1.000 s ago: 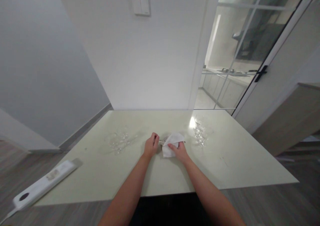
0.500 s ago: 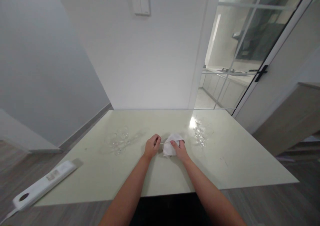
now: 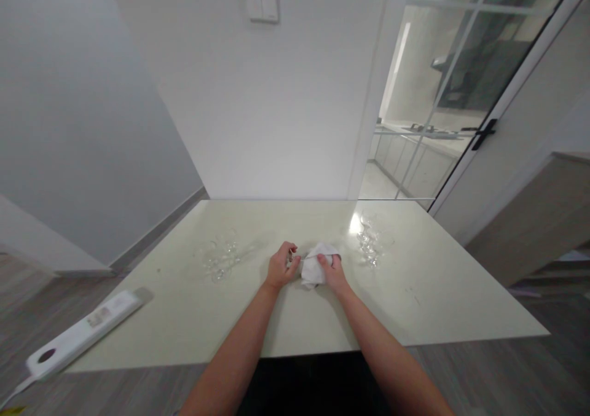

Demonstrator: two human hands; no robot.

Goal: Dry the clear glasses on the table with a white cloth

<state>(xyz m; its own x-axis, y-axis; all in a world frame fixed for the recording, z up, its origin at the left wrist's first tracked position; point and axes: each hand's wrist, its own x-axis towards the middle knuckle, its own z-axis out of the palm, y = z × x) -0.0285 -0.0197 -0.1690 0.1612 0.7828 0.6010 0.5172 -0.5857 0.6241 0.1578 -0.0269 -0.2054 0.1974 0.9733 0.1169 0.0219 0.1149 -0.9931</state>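
Observation:
Near the middle of the table, my left hand (image 3: pixel 282 265) is closed around the clear foot end of a stemmed glass (image 3: pixel 291 258). Its thin stem points right, and the bowl is mostly hidden by a white cloth (image 3: pixel 313 270). My right hand (image 3: pixel 332 271) grips that cloth around the bowl, thumb on top. Several clear glasses (image 3: pixel 221 256) stand to the left of my hands. Another group of clear glasses (image 3: pixel 369 244) is to the right, close to a bright reflection. Their transparent outlines are hard to separate.
A white power strip (image 3: pixel 85 330) with a cord lies across the table's left front edge. The pale glossy table (image 3: pixel 184 336) meets a white wall (image 3: pixel 276 109) at the back. A glazed door with a black handle (image 3: pixel 483 134) stands at right.
My left hand's fingers have shifted and opened somewhat around the glass foot, exposing more of it. My right hand stays on the cloth. The camera view has tilted slightly.

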